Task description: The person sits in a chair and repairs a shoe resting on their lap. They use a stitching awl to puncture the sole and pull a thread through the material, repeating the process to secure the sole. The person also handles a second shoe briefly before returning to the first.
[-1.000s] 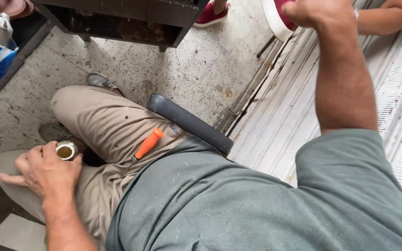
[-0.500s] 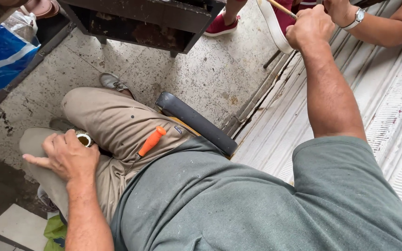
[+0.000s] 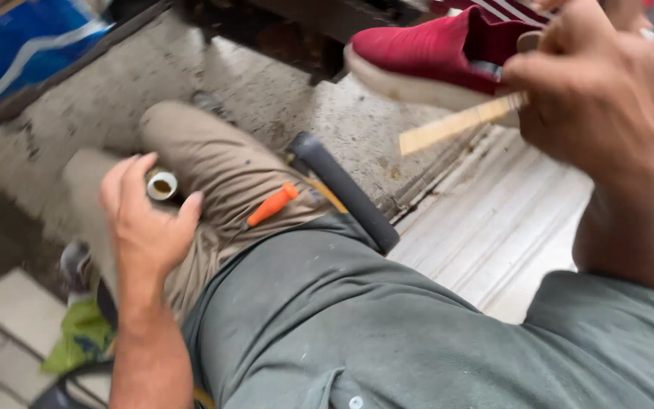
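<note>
The left hand (image 3: 145, 227) sits left of centre in the frame, resting on the thigh of the tan trousers (image 3: 221, 178). Its fingers curl loosely around a small white tube (image 3: 162, 185), whose open end faces up and shows a brownish inside. Held upright against the leg like that, the tube seems steadied so that whatever is in it stays put.

The right hand (image 3: 599, 98) is raised at the upper right of the frame, closed into a fist around a thin pale wooden stick (image 3: 459, 121). The stick juts out to the left from the fist, its flat end pointing toward the middle of the frame. Just behind it is a red shoe with a white sole (image 3: 425, 57); I cannot tell whether the hand also touches the shoe.

An orange-handled tool (image 3: 270, 204) pokes out of the trouser pocket, close at hand below the tube. A dark grey handle (image 3: 346, 193) lies slanted across the hip, beside the edge of the rough concrete step (image 3: 266, 91). To the lower right of the step runs a pale ribbed panel (image 3: 486, 235).

In the upper left corner lies a blue package with a white stripe (image 3: 32, 38), glossy and partly cut off by the frame. A crumpled green wrapper (image 3: 81, 341) lies at the lower left on pale tiles (image 3: 1, 310).
</note>
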